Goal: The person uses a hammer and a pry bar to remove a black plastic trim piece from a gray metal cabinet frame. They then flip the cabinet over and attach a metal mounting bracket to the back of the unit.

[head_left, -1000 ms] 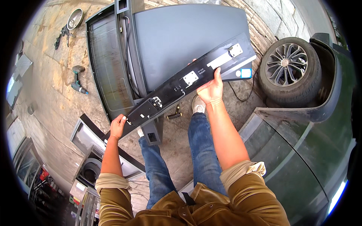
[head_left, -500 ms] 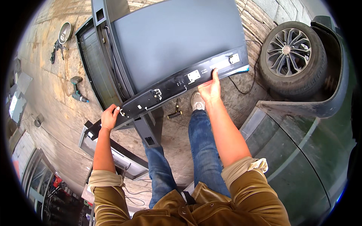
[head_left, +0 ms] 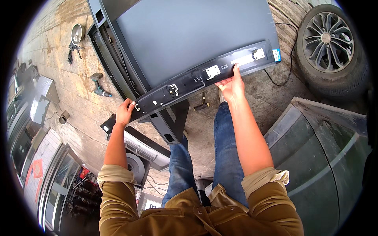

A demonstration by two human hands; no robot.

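Observation:
I hold a large dark grey car door panel flat in front of me, its black lower edge strip with metal brackets facing me. My left hand grips the strip's left end. My right hand holds the strip near its right end, fingers under the edge. The panel covers the ground ahead of my legs.
A car wheel lies at upper right, with a dark car body part at right. On the concrete at left lie a cordless drill and a round lamp. Another black framed panel lies under my left arm.
The panel has swung up and toward me, filling more of the view. Both hands kept their grip on its lower strip and moved slightly apart.

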